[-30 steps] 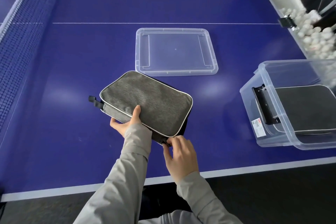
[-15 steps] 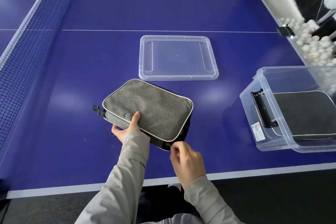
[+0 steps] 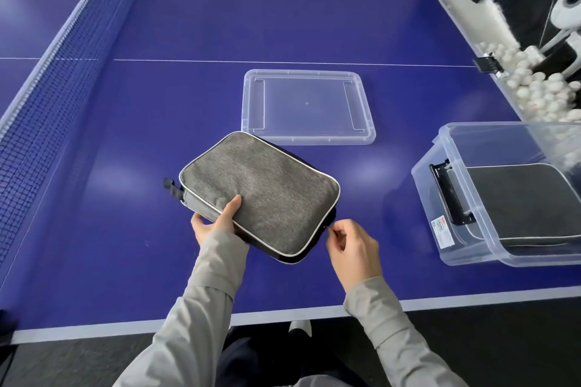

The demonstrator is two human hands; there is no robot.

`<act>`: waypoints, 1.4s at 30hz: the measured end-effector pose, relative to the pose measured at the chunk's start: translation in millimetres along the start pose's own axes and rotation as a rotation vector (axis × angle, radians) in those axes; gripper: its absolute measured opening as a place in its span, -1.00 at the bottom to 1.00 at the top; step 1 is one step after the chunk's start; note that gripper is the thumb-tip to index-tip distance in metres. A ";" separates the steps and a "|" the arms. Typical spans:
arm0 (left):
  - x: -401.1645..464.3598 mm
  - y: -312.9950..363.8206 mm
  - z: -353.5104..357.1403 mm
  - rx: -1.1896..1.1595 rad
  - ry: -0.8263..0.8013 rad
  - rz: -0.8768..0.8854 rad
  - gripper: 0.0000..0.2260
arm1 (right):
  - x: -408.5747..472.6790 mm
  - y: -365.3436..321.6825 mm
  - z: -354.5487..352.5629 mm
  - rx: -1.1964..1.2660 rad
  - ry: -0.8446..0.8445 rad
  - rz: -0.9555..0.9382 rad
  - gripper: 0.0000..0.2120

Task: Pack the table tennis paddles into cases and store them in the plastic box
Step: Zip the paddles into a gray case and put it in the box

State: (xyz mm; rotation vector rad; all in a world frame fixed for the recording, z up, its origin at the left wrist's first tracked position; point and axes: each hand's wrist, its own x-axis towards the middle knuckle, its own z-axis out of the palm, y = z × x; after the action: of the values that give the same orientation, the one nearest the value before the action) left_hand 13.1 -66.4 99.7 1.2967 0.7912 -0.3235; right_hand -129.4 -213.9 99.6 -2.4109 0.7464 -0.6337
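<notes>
A grey fabric paddle case with white piping lies tilted on the blue table. My left hand grips its near left edge, thumb on top. My right hand pinches the small zipper pull at the case's near right corner. No paddle is visible; the case's inside is hidden. A clear plastic box stands at the right with a second, dark case lying inside it. The box's clear lid lies flat on the table beyond the grey case.
The net runs along the left. A trough of white balls sits off the table's right edge, with a white machine behind it. The table's white front edge is close to my body.
My right hand has drawn the zipper pull from the case's near edge around toward its right corner. The left hand keeps its grip. The view has tilted up.
</notes>
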 end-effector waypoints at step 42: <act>10.9 91.2 -47.3 0.598 -0.854 0.467 -0.30 | 119.7 -31.3 -20.8 0.627 -0.228 0.266 -0.80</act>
State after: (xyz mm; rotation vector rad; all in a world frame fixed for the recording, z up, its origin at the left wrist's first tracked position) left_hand 61.8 5.1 156.0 1.6481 -0.3655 -0.6987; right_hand -41.4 -273.1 166.7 -1.7366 0.6376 -0.3976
